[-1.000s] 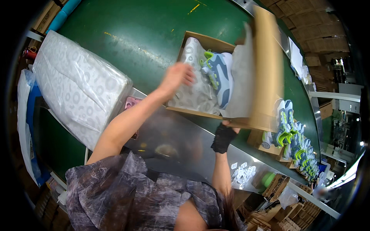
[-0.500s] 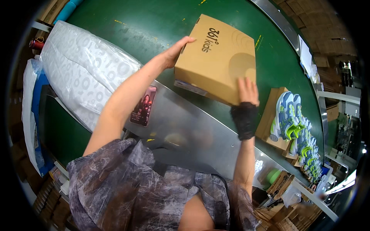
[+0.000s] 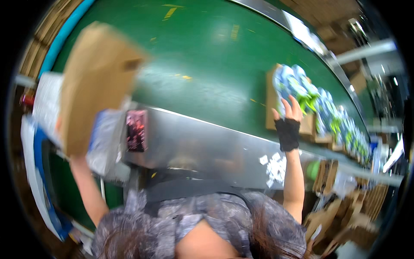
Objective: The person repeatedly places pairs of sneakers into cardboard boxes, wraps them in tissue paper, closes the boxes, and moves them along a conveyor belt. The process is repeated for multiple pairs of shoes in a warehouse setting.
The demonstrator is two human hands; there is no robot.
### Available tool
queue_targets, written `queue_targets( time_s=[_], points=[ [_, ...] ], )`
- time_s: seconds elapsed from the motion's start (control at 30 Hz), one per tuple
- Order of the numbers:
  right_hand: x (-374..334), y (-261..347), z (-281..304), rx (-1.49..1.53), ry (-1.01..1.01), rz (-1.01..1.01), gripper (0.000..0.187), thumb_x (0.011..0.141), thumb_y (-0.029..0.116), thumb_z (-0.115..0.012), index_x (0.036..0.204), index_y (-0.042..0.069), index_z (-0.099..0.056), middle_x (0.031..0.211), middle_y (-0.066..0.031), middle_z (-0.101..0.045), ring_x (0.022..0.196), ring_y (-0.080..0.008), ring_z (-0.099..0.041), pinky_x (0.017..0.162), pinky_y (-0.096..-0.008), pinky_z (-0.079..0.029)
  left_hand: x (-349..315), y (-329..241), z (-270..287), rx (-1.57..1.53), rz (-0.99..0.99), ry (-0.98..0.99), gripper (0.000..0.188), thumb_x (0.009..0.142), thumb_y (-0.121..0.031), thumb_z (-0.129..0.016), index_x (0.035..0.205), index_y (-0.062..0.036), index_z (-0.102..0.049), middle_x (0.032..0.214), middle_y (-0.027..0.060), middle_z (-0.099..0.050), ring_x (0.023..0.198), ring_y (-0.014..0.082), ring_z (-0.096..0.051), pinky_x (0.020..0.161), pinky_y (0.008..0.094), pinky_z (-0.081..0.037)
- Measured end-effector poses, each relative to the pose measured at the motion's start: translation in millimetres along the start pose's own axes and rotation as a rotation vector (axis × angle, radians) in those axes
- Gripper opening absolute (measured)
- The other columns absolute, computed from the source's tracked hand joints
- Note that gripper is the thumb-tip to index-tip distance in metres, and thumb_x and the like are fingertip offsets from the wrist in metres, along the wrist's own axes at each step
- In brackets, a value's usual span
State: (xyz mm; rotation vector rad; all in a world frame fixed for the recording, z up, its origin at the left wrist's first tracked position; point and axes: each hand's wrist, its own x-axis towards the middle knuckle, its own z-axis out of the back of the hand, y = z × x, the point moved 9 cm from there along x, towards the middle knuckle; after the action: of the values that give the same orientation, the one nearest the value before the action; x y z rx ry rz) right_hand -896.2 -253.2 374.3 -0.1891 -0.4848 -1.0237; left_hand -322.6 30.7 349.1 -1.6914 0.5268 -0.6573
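Observation:
A brown cardboard shoebox (image 3: 101,73), tilted and smeared by motion, is at the left over the patterned white wrapped bundle. My left hand (image 3: 76,159) grips the box from its left and lower side; most of its fingers are hidden behind the cardboard. On the right, my right hand (image 3: 288,114), in a black fingerless wrist covering, has its fingers spread and holds nothing. It is in front of the nearest blue-grey and lime sneakers (image 3: 288,80), which rest on a brown shoebox (image 3: 271,97). Whether the fingertips touch the shoes I cannot tell.
More sneakers (image 3: 340,123) on boxes run in a row along the green belt (image 3: 207,60). A phone (image 3: 136,131) and small white packets (image 3: 276,168) lie on the metal ledge (image 3: 202,146). Folded cardboard (image 3: 325,177) stands at lower right.
The shoebox has gone from the middle of the belt to the far left with my left hand. My right hand has let go of it and moved right, to the sneakers.

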Motion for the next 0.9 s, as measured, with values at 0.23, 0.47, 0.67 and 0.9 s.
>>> queue_targets(
  time_s=[0.23,0.47,0.67,0.9],
  points=[
    [-19,-126,4,-0.417,0.208,-0.144,0.063,0.061,0.049,-0.07,0.116,0.026,-0.053,0.13,-0.0165,-0.037,0.122,-0.0349,-0.031,0.093,-0.0615,-0.021,-137,-15,125,-0.637,0.185,-0.695,0.083,0.07,-0.037,-0.062,0.135,-0.0076,-0.02,0.139,0.0194,-0.022,0.124,0.0416,-0.029,0.097,0.0622,-0.022],
    [15,-148,-7,0.098,0.53,-0.223,0.066,0.059,0.049,-0.073,0.104,0.003,-0.061,0.104,-0.0206,-0.057,0.098,-0.0306,-0.055,0.085,-0.034,-0.042,-184,43,89,-0.662,0.537,-0.626,0.076,0.076,-0.033,-0.065,0.134,-0.0083,-0.024,0.135,0.0179,-0.031,0.121,0.0317,-0.037,0.096,0.047,-0.033],
    [40,-82,61,0.464,0.484,-0.203,0.042,0.067,0.03,-0.074,0.097,0.002,-0.063,0.085,-0.0122,-0.065,0.077,-0.0149,-0.06,0.072,-0.0277,-0.046,-165,110,-5,-0.234,0.709,-0.185,0.05,0.087,-0.036,-0.048,0.126,-0.0056,-0.039,0.123,0.0148,-0.044,0.109,0.0256,-0.046,0.091,0.0404,-0.038],
    [-50,16,69,0.415,0.368,0.292,0.051,0.063,0.054,-0.067,0.087,0.008,-0.063,0.086,-0.0124,-0.061,0.079,-0.0296,-0.057,0.069,-0.0411,-0.045,-142,74,-246,0.348,0.273,0.284,0.034,0.086,-0.026,-0.054,0.108,-0.0004,-0.055,0.11,0.011,-0.055,0.102,0.0237,-0.052,0.085,0.0319,-0.041]
  ],
)
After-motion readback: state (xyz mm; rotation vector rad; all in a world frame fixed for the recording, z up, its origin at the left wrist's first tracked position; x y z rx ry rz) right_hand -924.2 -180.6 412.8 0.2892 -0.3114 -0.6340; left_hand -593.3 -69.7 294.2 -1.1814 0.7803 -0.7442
